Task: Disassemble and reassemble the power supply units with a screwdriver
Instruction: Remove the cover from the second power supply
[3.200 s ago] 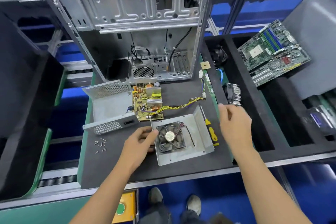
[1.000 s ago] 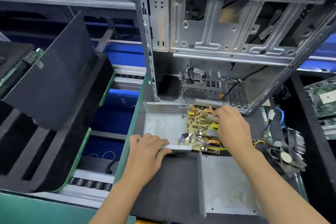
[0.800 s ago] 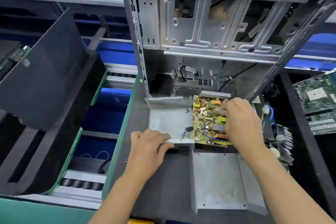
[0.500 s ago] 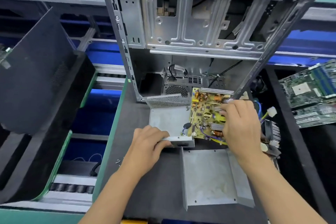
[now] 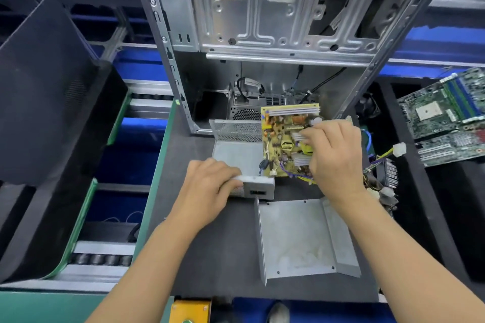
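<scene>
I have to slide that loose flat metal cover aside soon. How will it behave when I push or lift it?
The metal cover is folded sheet with upright flanges, so it is probably stiff and light. It lies flat on the dark mat, so it should slide, not tip. Its bare edges look thin, perhaps sharp; lifting by a flange seems safest.

Your left hand (image 5: 210, 189) grips the near wall of the open grey power supply housing (image 5: 236, 149). Your right hand (image 5: 333, 149) holds the yellow circuit board (image 5: 283, 144), tilted over it. Below your right wrist lies the detached cover (image 5: 301, 238), upturned.
</scene>
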Available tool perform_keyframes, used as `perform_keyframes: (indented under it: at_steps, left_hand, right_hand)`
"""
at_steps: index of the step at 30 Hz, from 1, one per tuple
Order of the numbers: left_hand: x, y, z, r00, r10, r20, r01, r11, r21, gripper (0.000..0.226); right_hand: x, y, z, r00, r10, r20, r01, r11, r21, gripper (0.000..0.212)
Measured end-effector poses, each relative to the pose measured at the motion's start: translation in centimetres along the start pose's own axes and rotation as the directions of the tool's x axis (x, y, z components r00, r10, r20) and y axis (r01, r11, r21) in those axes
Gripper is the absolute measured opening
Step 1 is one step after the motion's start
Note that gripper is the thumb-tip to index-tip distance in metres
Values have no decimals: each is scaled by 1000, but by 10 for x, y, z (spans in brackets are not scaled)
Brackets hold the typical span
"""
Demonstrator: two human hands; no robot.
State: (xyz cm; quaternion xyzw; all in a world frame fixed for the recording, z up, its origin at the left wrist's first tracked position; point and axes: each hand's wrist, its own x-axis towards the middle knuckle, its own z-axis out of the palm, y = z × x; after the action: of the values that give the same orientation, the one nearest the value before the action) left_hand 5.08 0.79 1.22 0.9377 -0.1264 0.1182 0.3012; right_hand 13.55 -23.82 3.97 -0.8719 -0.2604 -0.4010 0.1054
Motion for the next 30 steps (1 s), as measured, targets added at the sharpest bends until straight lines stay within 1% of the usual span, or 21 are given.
perform_keyframes:
  at_steps: [3, 5, 7, 10, 12, 15, 20, 24, 25, 27, 28, 29, 30]
  left_hand:
    - [19, 3, -14, 999, 32, -25, -32, 999, 15, 28]
    - [33, 5, -22, 999, 48, 14, -49, 998, 44, 35]
    - [47, 7, -28, 996, 54, 72, -61, 994, 91, 37]
    - [65, 8, -34, 987, 53, 152, -70, 992, 105, 29]
    - [75, 8, -37, 982, 47, 181, -65, 993, 95, 24]
    - [84, 10, -37, 975, 14, 220, -37, 994, 103, 26]
    - [90, 12, -37, 966, -47, 254, 24, 995, 95, 27]
    - [92, 14, -36, 963, -12, 268, -19, 993, 114, 27]
    - [92, 14, -36, 960, -10, 281, -30, 990, 139, 32]
    - [92, 17, -35, 948, -40, 316, -36, 973, 230, 60]
    - [92, 19, -34, 945, -52, 323, -43, 960, 278, 70]
    - [92, 20, -32, 946, -52, 319, -55, 947, 316, 73]
    - [92, 21, -31, 948, -49, 316, -65, 937, 342, 72]
  right_hand:
    - [-2, 8, 3, 985, 137, 105, -140, 990, 24, 18]
    - [0, 10, 4, 971, 196, 137, -202, 979, 34, 15]
    - [3, 12, 3, 962, 224, 159, -233, 972, 39, 12]
    - [8, 15, 2, 947, 261, 185, -273, 961, 42, 12]
    - [8, 16, 2, 936, 283, 209, -295, 955, 32, 13]
    - [8, 18, 3, 929, 294, 225, -306, 952, 22, 13]
    - [6, 20, 5, 927, 314, 204, -324, 946, 16, 13]
    - [6, 21, 6, 927, 314, 205, -324, 946, 17, 14]
    - [6, 21, 6, 928, 310, 206, -321, 947, 18, 14]
    - [6, 20, 6, 930, 302, 211, -314, 949, 21, 13]
    - [6, 19, 6, 930, 299, 213, -311, 950, 22, 12]
    - [6, 19, 6, 930, 297, 215, -308, 951, 20, 12]
    - [6, 18, 6, 929, 297, 219, -308, 951, 17, 11]
